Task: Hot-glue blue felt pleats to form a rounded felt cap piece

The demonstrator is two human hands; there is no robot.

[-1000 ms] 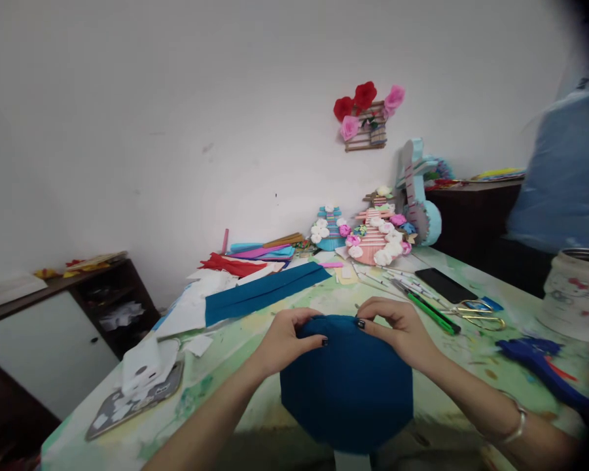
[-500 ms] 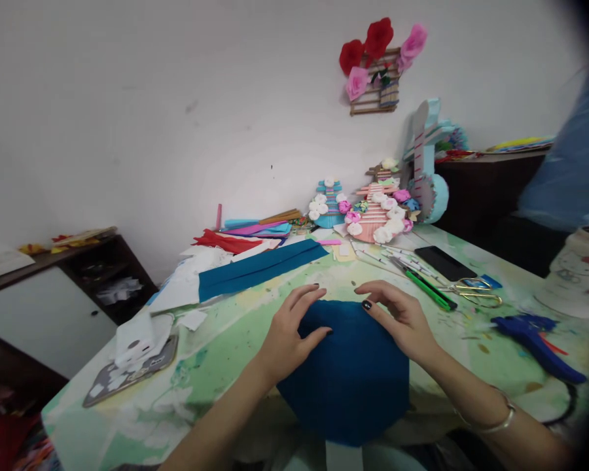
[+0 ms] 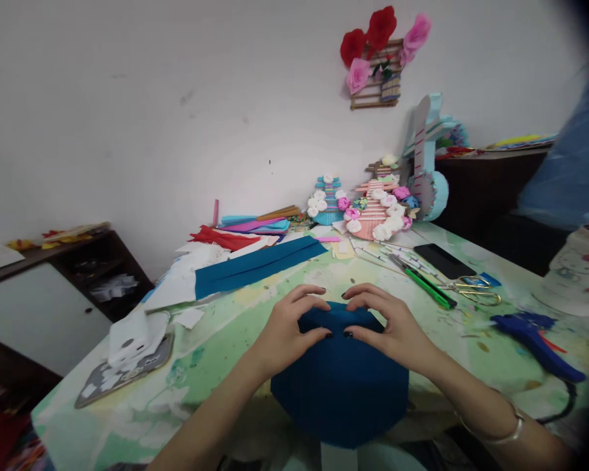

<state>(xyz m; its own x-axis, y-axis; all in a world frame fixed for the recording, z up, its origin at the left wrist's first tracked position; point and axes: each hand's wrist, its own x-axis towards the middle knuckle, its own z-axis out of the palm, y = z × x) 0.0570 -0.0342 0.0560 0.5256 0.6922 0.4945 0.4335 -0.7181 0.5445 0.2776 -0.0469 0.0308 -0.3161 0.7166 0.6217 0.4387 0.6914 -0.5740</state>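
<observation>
A dark blue, paper-covered board (image 3: 341, 399) with a many-sided rounded outline leans towards me at the table's near edge. From its lower end sticks a pale strip (image 3: 338, 456). At the top edge, my left hand (image 3: 289, 330) has its thumb on the near face and its fingers curled at the rim. My right hand (image 3: 397, 327) mirrors it close by, thumb and fingers pinching the same edge. The two thumb tips nearly meet. Beyond my hands lies a folded blue crepe paper strip (image 3: 260, 268).
Rightward lie a green utility knife (image 3: 429, 288), gold-handled scissors (image 3: 476, 288), a black phone (image 3: 444, 260), a blue glue gun (image 3: 535, 343) and a white jar (image 3: 579, 271). Flower-trimmed pink (image 3: 373, 212) and blue (image 3: 328, 203) ornaments stand behind. Left, white scraps rest on a grey phone-like slab (image 3: 127, 373).
My right hand has moved left along the top edge, its fingers and thumb now close to those of my left hand. The left hand's fingers curl in more at the edge.
</observation>
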